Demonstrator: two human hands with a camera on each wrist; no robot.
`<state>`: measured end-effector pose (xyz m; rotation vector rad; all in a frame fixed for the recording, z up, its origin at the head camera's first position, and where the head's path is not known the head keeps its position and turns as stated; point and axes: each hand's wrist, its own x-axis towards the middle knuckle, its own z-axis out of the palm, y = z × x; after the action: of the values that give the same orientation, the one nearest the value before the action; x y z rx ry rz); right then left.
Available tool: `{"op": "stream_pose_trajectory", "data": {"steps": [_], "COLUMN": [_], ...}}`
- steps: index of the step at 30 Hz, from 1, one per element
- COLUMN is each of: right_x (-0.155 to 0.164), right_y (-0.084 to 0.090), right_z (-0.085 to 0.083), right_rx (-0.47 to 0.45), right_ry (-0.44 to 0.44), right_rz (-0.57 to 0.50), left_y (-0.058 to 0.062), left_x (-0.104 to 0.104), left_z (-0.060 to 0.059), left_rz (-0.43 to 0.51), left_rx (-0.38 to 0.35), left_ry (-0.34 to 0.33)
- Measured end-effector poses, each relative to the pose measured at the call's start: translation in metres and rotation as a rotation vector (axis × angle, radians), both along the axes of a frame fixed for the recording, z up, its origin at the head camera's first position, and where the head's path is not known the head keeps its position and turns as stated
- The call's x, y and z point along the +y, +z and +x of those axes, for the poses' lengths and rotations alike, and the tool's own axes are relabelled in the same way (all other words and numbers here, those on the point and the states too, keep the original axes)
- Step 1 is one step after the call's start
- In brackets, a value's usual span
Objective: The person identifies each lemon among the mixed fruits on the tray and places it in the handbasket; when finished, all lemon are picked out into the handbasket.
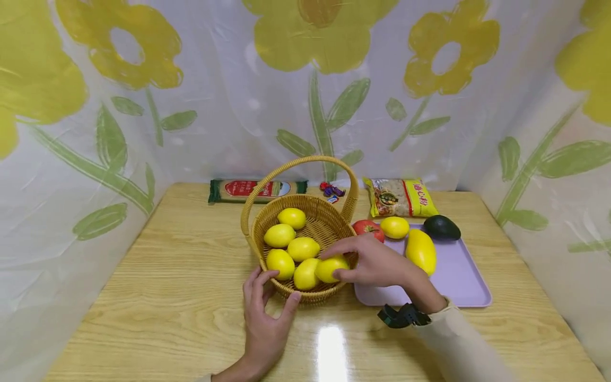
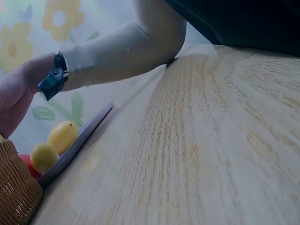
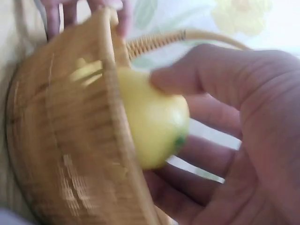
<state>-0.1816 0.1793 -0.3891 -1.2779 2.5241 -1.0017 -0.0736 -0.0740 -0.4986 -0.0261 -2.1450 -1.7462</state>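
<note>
A wicker basket [image 1: 312, 297] with a tall arched handle stands mid-table with several yellow lemons [image 1: 280, 235] inside. At its near left side, my left hand [image 1: 264, 321] holds the rim, fingers over the edge and thumb against the front wall. My right hand [image 1: 377, 260] reaches over the basket's right edge. Its thumb and fingers grip a lemon [image 3: 152, 117] at the rim, beside the other lemons. In the right wrist view a green spot shows on this lemon's end, and the basket looks blurred. The left wrist view shows only a part of the basket's wall [image 2: 16, 183].
Right of the basket, a lilac tray [image 1: 458, 276] bears a mango [image 1: 421, 252], a lemon [image 1: 394, 227], an avocado [image 1: 442, 227] and a partly hidden red fruit [image 1: 367, 228]. Behind lie a green noodle packet [image 1: 221, 191], small wrapped sweets [image 1: 331, 190] and a yellow food bag [image 1: 401, 197].
</note>
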Motion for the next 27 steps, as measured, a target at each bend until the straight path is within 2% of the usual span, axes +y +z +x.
{"op": "stream_pose_trajectory", "data": {"steps": [2,6,11,14,19,23,27], "right_x": [-0.012,-0.031,-0.029,-0.006,0.054,0.101,0.131], "right_y": [-0.002,-0.01,-0.008,0.002,0.013,0.006,-0.012], "right_z": [0.0,0.004,0.005,-0.002,-0.022,-0.04,-0.052], "right_rx": [-0.037,-0.093,-0.055,-0.069,-0.198,-0.212,-0.199], "right_ry": [0.043,0.057,0.028,0.0,-0.095,-0.224,-0.363], "right_rz": [0.007,-0.017,-0.046,-0.123,-0.329,-0.421,-0.435], "left_y": [0.0,0.001,0.001,0.002,0.001,0.001,0.001], "left_x": [0.001,0.0,0.0,0.0,0.001,0.001,0.0], "left_z": [0.0,0.001,0.0,0.0,0.0,0.0,0.001], "left_rz": [-0.004,-0.016,-0.007,0.002,0.003,-0.003,-0.003], "left_rx": [0.001,0.005,0.002,-0.002,0.011,0.02,0.016], "left_ry": [0.002,0.012,0.01,0.005,0.003,0.003,0.003]}}
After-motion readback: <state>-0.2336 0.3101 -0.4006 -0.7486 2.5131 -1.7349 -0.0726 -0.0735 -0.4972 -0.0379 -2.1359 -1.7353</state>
